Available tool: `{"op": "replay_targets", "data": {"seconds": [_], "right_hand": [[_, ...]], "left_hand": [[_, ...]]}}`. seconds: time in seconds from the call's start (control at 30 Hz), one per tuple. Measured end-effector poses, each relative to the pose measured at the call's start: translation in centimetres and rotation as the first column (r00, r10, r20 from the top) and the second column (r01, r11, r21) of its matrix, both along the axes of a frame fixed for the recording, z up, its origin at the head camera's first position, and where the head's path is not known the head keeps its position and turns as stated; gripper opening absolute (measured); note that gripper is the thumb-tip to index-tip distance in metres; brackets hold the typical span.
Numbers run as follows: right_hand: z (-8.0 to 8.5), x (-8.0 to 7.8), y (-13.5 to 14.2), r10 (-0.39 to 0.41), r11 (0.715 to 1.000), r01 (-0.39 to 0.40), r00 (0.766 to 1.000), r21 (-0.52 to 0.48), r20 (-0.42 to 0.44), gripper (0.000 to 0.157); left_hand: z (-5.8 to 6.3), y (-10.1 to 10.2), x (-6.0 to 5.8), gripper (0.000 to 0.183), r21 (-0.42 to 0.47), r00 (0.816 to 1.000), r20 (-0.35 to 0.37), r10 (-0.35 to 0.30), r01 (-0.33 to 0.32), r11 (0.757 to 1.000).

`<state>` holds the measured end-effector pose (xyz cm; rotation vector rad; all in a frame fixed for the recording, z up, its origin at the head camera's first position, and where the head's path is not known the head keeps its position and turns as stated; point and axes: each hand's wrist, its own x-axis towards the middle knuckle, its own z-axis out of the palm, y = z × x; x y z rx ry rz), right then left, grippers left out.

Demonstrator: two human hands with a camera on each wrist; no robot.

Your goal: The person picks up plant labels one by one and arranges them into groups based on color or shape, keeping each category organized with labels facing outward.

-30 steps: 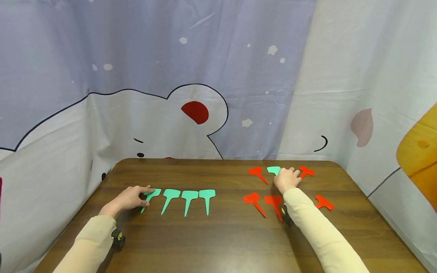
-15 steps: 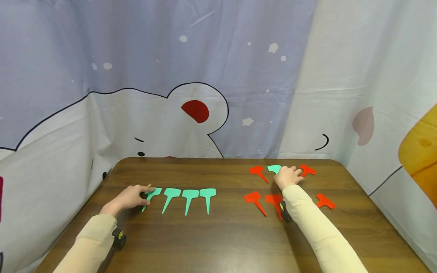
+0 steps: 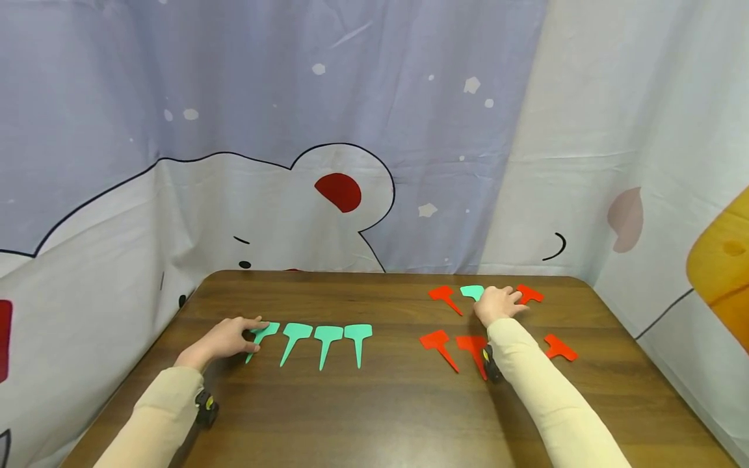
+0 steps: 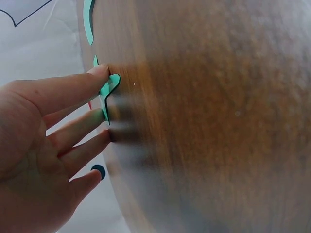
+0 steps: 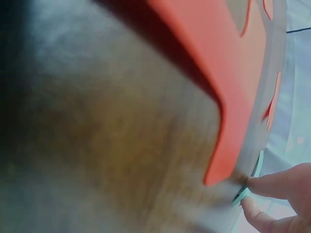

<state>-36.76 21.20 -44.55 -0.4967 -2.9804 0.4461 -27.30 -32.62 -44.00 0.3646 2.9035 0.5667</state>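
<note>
Flat T-shaped plant labels lie on a brown wooden table. At the left end of a green row, my left hand touches a green plant label, its fingertips spread over it; in the left wrist view that green label shows beneath the fingertips. At the back right, my right hand pinches another green plant label, which lies between red ones. The right wrist view shows a fingertip on either side of this green label. Its stem is hidden by the hand in the head view.
Right of the left hand lie more green labels. Around the right hand are several red labels, one partly under the right forearm. The wooden table reaches back to a printed curtain.
Both hands stay in place on their green labels, and the labels have not moved. Only the head view shifts slightly.
</note>
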Motion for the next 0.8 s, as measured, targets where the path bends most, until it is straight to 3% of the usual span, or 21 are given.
{"op": "replay_targets", "data": {"seconds": [0.8], "right_hand": [[0.2, 0.0, 1.2, 0.002, 0.999, -0.003, 1.000, -0.042, -0.025, 0.036]], "left_hand": [[0.1, 0.1, -0.2, 0.057, -0.021, 1.000, 0.001, -0.014, 0.014, 1.000]]}}
